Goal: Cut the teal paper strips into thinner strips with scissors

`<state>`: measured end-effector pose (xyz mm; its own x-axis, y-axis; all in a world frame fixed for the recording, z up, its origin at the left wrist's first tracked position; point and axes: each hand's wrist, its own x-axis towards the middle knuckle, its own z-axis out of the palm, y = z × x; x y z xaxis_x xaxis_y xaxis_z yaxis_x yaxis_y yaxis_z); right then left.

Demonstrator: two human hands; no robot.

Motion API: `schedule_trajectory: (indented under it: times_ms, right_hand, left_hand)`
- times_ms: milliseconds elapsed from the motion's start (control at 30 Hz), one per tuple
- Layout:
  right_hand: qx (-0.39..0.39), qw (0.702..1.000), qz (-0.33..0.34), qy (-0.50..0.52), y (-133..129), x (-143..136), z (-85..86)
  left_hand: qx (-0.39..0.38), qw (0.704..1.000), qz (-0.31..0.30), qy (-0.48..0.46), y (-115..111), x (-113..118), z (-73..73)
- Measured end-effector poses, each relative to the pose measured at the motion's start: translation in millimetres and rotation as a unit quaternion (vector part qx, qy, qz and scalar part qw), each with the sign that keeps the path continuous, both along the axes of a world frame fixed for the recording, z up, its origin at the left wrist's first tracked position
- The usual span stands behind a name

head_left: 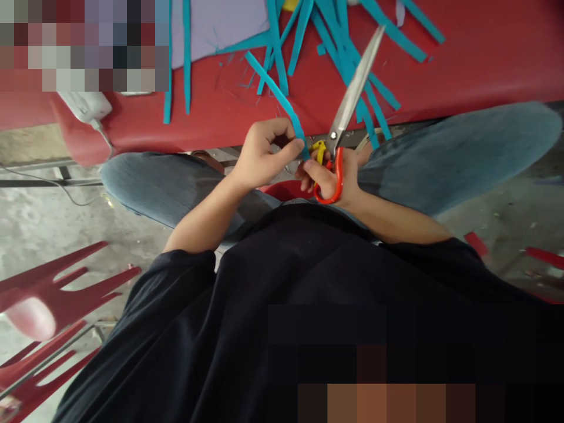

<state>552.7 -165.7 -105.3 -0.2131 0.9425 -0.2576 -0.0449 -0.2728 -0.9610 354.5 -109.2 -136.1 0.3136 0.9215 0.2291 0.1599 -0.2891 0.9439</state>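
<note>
My left hand (268, 151) pinches a narrow turquoise fabric strip (282, 98) between thumb and fingers, near the strip's lower end. The strip's other end reaches up over the red table edge. Close beside it, my right hand (337, 170) is closed around a pair of scissors (352, 97) with red and yellow handles. Their long metal blades point up and away, lying together over the table. The right thumb and fingertips also meet the low end of the strip. Whether they grip it firmly I cannot tell.
More turquoise strips (335, 44) lie loosely heaped on the red table (480, 64). A pale lilac sheet (220, 23) is at the back left. A white power strip (86, 107) with a cable sits at the left edge. Red plastic chairs (66, 282) stand at lower left.
</note>
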Motion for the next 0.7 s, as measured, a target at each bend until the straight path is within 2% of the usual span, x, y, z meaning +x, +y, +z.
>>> schedule_trajectory:
  times_ms: [133, 233, 333, 500, 600, 700]
  right_hand:
    - [0.002, 1.000, 0.002, 0.009, -1, 5, 0.3]
    - [-0.025, 1.000, 0.006, 0.008, -2, 4, -1.1]
    - [-0.047, 0.999, 0.012, 0.010, -4, 2, -1.6]
    - [-0.038, 0.998, 0.034, 0.025, -7, 1, -2.4]
    - [-0.041, 0.997, 0.057, -0.002, -5, 2, -6.7]
    - [-0.047, 0.994, 0.091, -0.045, -1, 5, -14.1]
  left_hand:
    - [-0.007, 1.000, 0.002, -0.024, -1, 6, -6.8]
    - [-0.011, 0.999, 0.020, -0.030, 2, 6, -11.5]
    - [-0.004, 0.999, 0.031, -0.039, 7, 4, -16.8]
    - [0.013, 0.997, 0.067, -0.031, 16, -3, -28.2]
    - [0.031, 0.995, 0.089, -0.012, 18, -6, -27.9]
    - [0.051, 0.992, 0.115, 0.000, 18, -7, -20.7]
